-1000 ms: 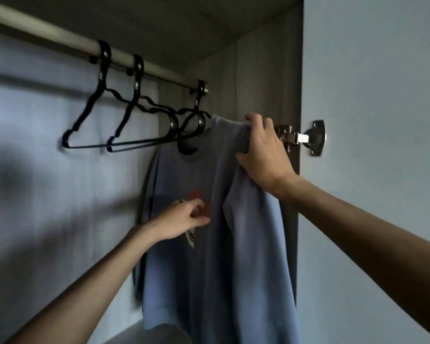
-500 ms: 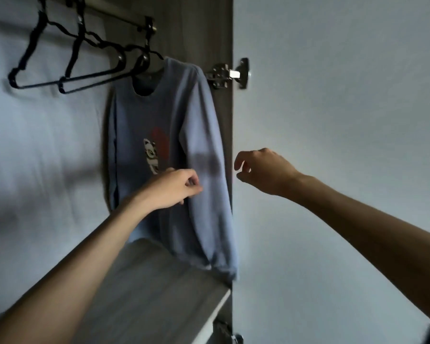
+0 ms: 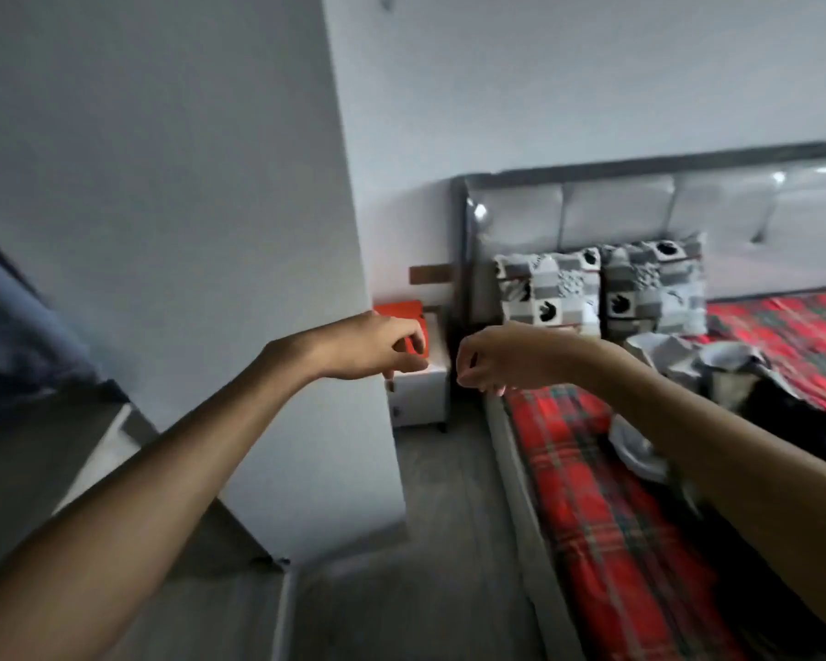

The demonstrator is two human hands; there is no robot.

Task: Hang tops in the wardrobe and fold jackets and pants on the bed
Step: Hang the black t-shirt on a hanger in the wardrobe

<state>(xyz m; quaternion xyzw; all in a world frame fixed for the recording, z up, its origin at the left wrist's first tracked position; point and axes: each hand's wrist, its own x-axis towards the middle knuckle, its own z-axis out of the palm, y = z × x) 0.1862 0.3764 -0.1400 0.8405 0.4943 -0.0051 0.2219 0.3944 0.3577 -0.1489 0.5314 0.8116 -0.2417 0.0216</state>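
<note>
My left hand (image 3: pixel 377 345) and my right hand (image 3: pixel 497 357) hang in mid-air in front of me, fingers loosely curled, holding nothing. The bed (image 3: pixel 640 541) with its red plaid cover lies at the right. A heap of clothes (image 3: pixel 716 369), pale and dark pieces, lies on it beyond my right forearm. The blue top (image 3: pixel 15 336) hanging in the wardrobe shows only as a blurred edge at the far left. The open white wardrobe door (image 3: pixel 211 231) stands behind my left arm.
A white bedside cabinet (image 3: pixel 420 388) with a red object (image 3: pixel 401 312) on top stands between door and bed. Two patterned pillows (image 3: pixel 602 288) lean on the grey padded headboard (image 3: pixel 640 207). A grey wardrobe shelf (image 3: pixel 44 450) is at lower left. A strip of grey floor (image 3: pixel 449 541) runs beside the bed.
Both hands have let go of the blue top, which hangs on its hanger. My view has swung right from the wardrobe to the bed, and both hands have moved with it.
</note>
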